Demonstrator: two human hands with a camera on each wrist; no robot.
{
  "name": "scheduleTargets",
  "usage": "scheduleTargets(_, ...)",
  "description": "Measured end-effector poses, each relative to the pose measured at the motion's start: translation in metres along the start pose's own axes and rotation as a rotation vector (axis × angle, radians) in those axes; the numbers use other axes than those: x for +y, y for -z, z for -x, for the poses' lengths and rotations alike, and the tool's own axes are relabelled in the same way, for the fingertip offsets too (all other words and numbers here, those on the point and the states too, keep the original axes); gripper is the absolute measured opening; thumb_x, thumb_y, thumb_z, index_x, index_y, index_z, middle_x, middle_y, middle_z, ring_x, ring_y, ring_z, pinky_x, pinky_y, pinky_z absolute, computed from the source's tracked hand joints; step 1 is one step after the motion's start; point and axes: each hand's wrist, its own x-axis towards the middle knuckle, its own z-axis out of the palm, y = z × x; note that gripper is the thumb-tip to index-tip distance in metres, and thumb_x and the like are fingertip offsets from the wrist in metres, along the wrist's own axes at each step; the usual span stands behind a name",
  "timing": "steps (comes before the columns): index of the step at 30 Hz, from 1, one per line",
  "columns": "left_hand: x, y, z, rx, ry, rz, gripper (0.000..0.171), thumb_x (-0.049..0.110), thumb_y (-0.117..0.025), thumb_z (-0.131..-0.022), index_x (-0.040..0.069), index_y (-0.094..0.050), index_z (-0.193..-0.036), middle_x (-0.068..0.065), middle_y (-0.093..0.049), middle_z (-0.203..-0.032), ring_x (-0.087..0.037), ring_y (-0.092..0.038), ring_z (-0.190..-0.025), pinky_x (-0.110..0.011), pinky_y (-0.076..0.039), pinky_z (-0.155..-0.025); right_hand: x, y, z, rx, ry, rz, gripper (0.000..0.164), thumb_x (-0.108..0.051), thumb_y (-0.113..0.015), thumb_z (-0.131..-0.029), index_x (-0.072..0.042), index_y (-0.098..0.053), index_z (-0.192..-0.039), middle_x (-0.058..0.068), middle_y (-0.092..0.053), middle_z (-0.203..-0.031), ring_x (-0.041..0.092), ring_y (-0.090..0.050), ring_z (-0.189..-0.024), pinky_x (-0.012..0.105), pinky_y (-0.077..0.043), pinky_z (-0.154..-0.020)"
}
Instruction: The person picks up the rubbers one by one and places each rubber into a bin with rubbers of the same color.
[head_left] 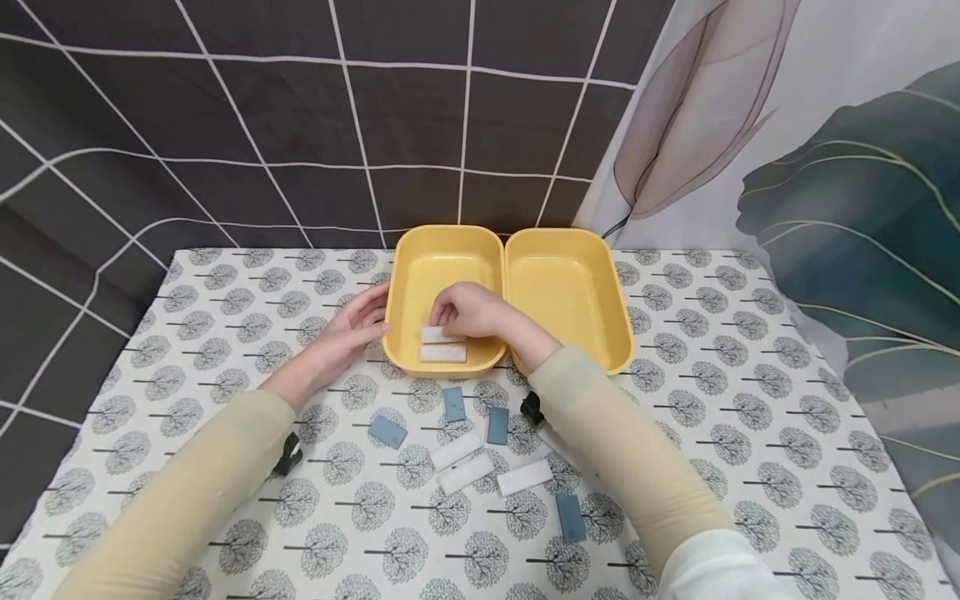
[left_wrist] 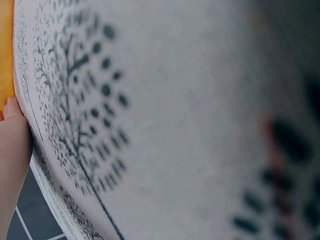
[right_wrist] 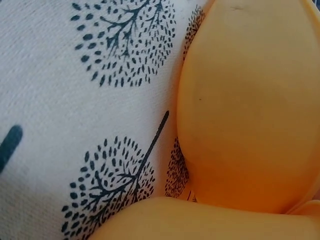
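Inside the left yellow bin [head_left: 450, 242], two white rectangular blocks lie one in front of the other near the front wall. My right hand [head_left: 471, 310] reaches in from the right with curled fingers and pinches the rear white block [head_left: 432, 335]; its fingertips are partly hidden. Just in front of it lies the other white block [head_left: 442, 353]. At the bin's left side, my left hand [head_left: 345, 337] touches the outer wall with loosely extended fingers, its thumb by the rim. The left wrist view catches part of this hand [left_wrist: 14, 145] beside the yellow wall.
A second yellow bin [head_left: 570, 237] stands against the first on the right. Several white blocks [head_left: 524, 477] and several blue blocks [head_left: 387, 431] are scattered on the tree-print tablecloth [head_left: 315, 533] in front. The right forearm partly covers one pale block. A dark gridded curtain [head_left: 300, 108] hangs behind.
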Motion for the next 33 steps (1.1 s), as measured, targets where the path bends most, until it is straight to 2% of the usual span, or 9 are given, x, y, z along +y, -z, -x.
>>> scheduleTargets(10, -0.0016, -0.0048, -0.0049, -0.004, 0.000, 0.007, 0.078, -0.004, -0.053, -0.101, 0.007, -0.018, -0.169, -0.019, -0.021, -0.176, -0.006, -0.047, -0.137, -0.035, -0.035, -0.132, 0.0046, 0.0003, 0.0021, -0.006, -0.027, 0.056, 0.014, 0.000, -0.069, -0.095, -0.002, -0.076, -0.107, 0.011, -0.074, -0.103, 0.020, -0.066, -0.098, 0.028, -0.058, -0.093)
scheduleTargets(19, -0.0007, -0.0029, -0.0015, 0.014, -0.003, -0.001, 0.078, -0.006, -0.052, -0.100, 0.006, -0.017, -0.169, -0.019, -0.020, -0.176, -0.011, -0.043, -0.143, -0.035, -0.033, -0.132, -0.0007, -0.0014, -0.0010, -0.007, -0.055, 0.071, 0.015, -0.001, -0.068, -0.097, -0.002, -0.077, -0.109, 0.011, -0.074, -0.105, 0.021, -0.064, -0.099, 0.030, -0.057, -0.095)
scheduleTargets(25, -0.0002, -0.0022, 0.0010, 0.017, -0.009, -0.001, 0.078, -0.005, -0.052, -0.100, 0.006, -0.018, -0.169, -0.020, -0.020, -0.176, -0.008, -0.045, -0.140, -0.035, -0.033, -0.132, -0.0043, -0.0039, -0.0026, 0.014, -0.081, 0.125, 0.017, -0.001, -0.065, -0.097, -0.004, -0.078, -0.108, 0.009, -0.075, -0.106, 0.021, -0.063, -0.100, 0.031, -0.055, -0.095)
scheduleTargets(33, 0.0000, -0.0014, 0.0019, 0.011, -0.003, -0.001, 0.078, -0.005, -0.052, -0.100, 0.007, -0.017, -0.169, -0.020, -0.021, -0.176, -0.005, -0.047, -0.137, -0.035, -0.033, -0.132, -0.0048, -0.0051, -0.0028, -0.001, -0.084, 0.111, 0.017, -0.001, -0.066, -0.098, -0.004, -0.078, -0.109, 0.010, -0.075, -0.107, 0.020, -0.065, -0.102, 0.032, -0.056, -0.099)
